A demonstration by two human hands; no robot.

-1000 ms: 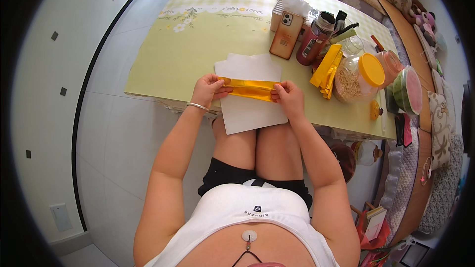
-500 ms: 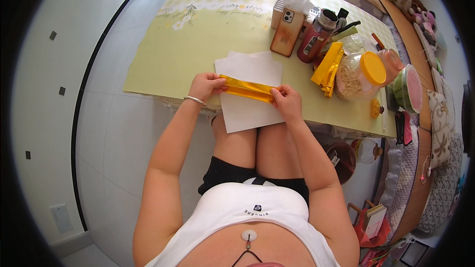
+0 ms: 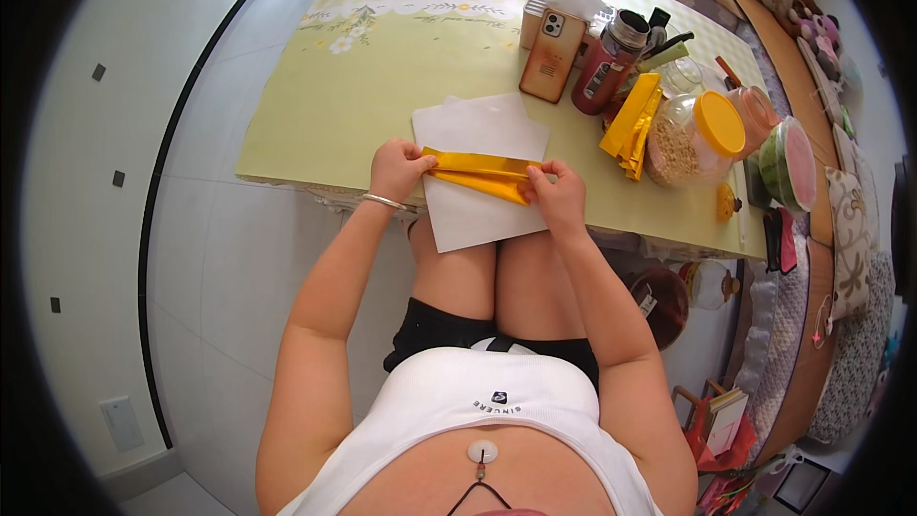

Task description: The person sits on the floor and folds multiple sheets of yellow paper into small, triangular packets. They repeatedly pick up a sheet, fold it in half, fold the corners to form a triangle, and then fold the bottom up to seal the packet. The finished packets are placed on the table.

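Observation:
A shiny gold strip, long and flat like folded foil or paper (image 3: 478, 174), stretches between my two hands. Its left end is pinched in my left hand (image 3: 399, 168), thumb on top. At its other end my right hand (image 3: 557, 196) grips it between thumb and fingers. The strip shows a lengthwise fold, and its lower layer bulges open toward the right. Below it lie white paper sheets (image 3: 482, 225), overlapping at the table edge and partly above my thighs. More folded gold strips (image 3: 632, 129) lean in a bundle to the right.
The table (image 3: 315, 124) has a pale green cloth. A phone (image 3: 553, 55) stands upright beside a dark red bottle (image 3: 609, 67). A yellow-lidded jar (image 3: 683, 143) and a cut watermelon (image 3: 788, 167) sit at the right. Under the table's right side stands a brown bin (image 3: 659, 306).
The strip's lower layer has spread apart from the upper one near its right end. My right hand has shifted slightly, its fingers now at the fold. My left hand keeps its pinch.

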